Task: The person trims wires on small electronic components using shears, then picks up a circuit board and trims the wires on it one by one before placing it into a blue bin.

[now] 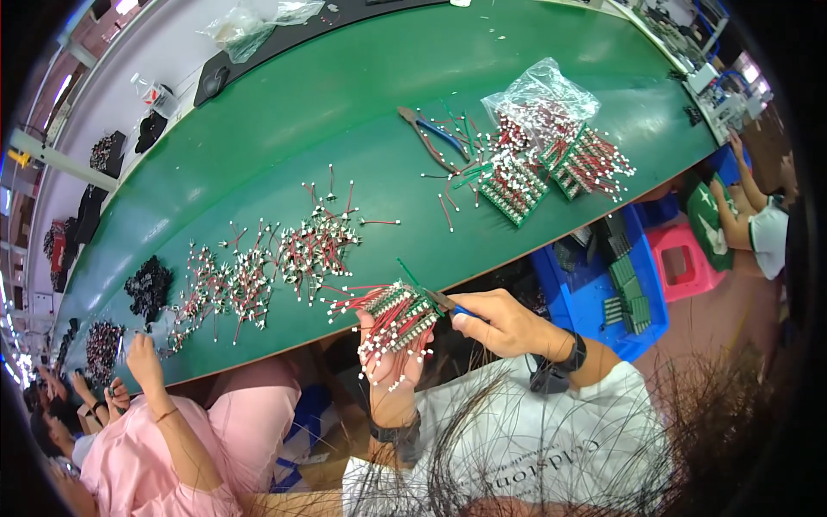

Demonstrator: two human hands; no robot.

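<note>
- Long, glossy green table (345, 146), with heaps of red-wired pieces on it.
- Blue plastic bin (650, 336), right, beyond the table's near edge; green boards inside.
- Green circuit-board panel (401, 312), red wires and white connectors, held at the near edge.
- Left hand (401, 370): fingers holding panel from beneath, mostly hidden.
- Right hand (506, 323): fingers wrapped round blue-handled metal pliers (465, 312), tip at panel's right side.

Pretty bright overall, with pale glare patches on the long glossy green tabletop (284, 121) and blown-out white lights (10, 372) far left. Fisheye bends the edges hard, corners go black, the rim's kinda mushy, and it's murky under the tabletop.
</note>
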